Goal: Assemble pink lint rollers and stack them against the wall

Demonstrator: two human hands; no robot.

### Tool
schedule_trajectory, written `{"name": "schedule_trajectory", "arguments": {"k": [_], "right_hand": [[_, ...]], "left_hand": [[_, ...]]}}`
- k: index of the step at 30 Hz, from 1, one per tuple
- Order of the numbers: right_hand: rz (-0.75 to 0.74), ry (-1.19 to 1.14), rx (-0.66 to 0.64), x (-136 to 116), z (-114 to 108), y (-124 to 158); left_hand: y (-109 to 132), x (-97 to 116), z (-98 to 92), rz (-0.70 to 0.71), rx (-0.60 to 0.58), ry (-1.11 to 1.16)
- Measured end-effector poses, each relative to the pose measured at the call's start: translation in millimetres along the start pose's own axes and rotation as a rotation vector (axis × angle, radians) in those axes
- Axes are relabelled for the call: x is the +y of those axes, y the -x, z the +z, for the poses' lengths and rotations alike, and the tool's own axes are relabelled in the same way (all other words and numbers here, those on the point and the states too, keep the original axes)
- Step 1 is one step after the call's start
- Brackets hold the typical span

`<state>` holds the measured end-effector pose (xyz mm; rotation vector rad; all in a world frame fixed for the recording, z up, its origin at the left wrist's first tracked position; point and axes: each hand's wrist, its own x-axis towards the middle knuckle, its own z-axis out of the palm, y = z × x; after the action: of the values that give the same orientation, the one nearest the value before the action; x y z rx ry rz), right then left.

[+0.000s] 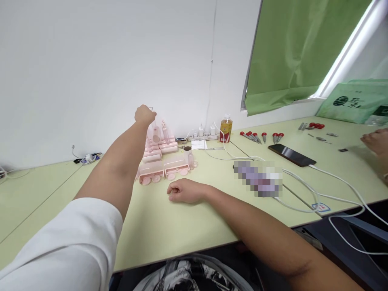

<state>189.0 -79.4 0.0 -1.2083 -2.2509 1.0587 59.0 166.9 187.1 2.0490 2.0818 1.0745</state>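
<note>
My left hand [145, 114] is raised at the end of an outstretched arm, its fingers pinched together above a group of pale pink plastic parts [169, 148] near the wall. A thin curved edge shows at its fingertips; what it holds is mostly hidden. In front of that group stand pink toy train cars [177, 168] with round wheels. A small pink bottle-shaped part [190, 160] is upright at their right end. Just nearer to me, my right hand [186, 190] rests on the table with its fingers curled in, and nothing shows in it.
Behind the pink parts are a power strip [203, 137] and a drink bottle [226, 128]. Red-handled tools [264, 137], a phone [291, 155] and white cables [303, 185] lie to the right. Another person's hand [376, 141] is at the far right, near a green bag [348, 103].
</note>
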Motion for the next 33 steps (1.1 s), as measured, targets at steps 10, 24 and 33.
{"name": "schedule_trajectory", "arguments": {"k": [10, 24, 33], "right_hand": [[0.046, -0.026, -0.018, -6, -1, 4], [0.019, -0.006, -0.006, -1, -3, 3], [0.03, -0.139, 0.159, 7, 0, -3]], "left_hand": [[-3, -4, 18.9, 0.039, -0.082, -0.19], [32, -45, -12.0, 0.236, -0.396, -0.517], [51, -27, -81.0, 0.26, -0.049, -0.036]]}}
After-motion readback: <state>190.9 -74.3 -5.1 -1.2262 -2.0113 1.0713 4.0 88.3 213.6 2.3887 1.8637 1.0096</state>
